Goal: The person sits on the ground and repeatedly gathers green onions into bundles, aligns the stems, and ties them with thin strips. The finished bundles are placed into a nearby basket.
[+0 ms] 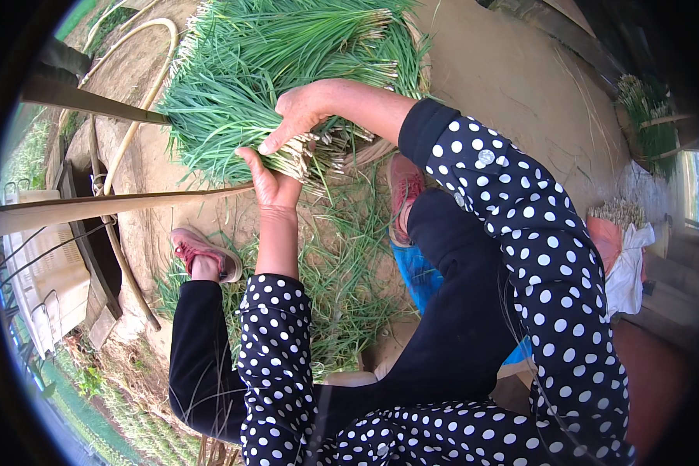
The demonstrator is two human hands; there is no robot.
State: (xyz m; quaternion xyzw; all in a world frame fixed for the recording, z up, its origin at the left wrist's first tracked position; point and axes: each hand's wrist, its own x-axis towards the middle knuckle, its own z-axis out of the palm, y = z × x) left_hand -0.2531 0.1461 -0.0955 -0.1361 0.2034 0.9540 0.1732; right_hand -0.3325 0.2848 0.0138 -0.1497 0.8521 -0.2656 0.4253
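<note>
A large heap of garlic chives (279,46) lies before me, long green leaves to the left and pale cut stem ends to the right. At its near edge both my hands are closed on one bunch of garlic chives (293,158). My left hand (272,185) cups the bunch from below, thumb raised against its near side and fingers mostly hidden under the stems. My right hand (301,109) grips it from above, with the thumb pointing down along the stems. The stem ends stick out to the right, somewhat uneven.
Loose chive leaves (342,287) litter the dirt ground between my shoes. Wooden poles (124,206) reach in from the left, near a pale hose (169,39) and a cream plastic crate (58,272). At right stand a white sack (627,272) and more bundled chives (645,101).
</note>
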